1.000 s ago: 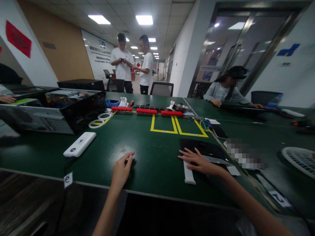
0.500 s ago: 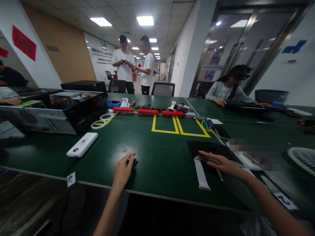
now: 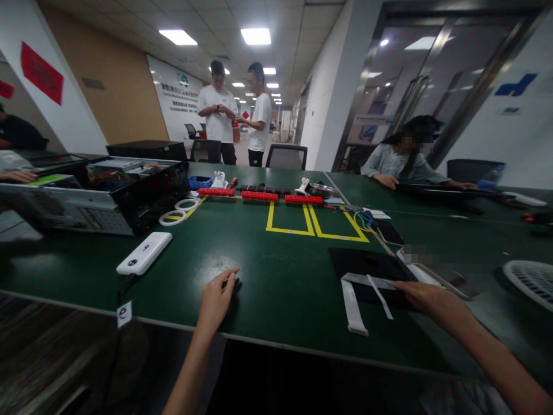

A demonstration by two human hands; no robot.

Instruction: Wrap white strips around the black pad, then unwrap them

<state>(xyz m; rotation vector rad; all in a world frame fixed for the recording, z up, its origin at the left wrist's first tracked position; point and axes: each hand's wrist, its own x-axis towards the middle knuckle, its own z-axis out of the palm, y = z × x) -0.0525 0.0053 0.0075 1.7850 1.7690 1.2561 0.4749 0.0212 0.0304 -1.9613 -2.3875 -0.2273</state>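
Observation:
A pale flat ribbon cable, folded at angles, lies across the table and over a black flat mat. My right hand pinches its right end between thumb and fingers at the mat's right side. A narrow strip of it hangs toward the front. My left hand rests on the green table left of centre, fingers curled and thumb near the index tip. A dark spot shows between them; whether it is a thing or shadow I cannot tell.
A white power bank with a cable lies at left, near an open computer case. White rings, red power strips and yellow tape outlines are further back. A white fan-like grille stands at right. A person sits across.
My right hand has moved right along the ribbon cable to its end, its spread fingers closing into a pinch. My left hand has stayed where it was.

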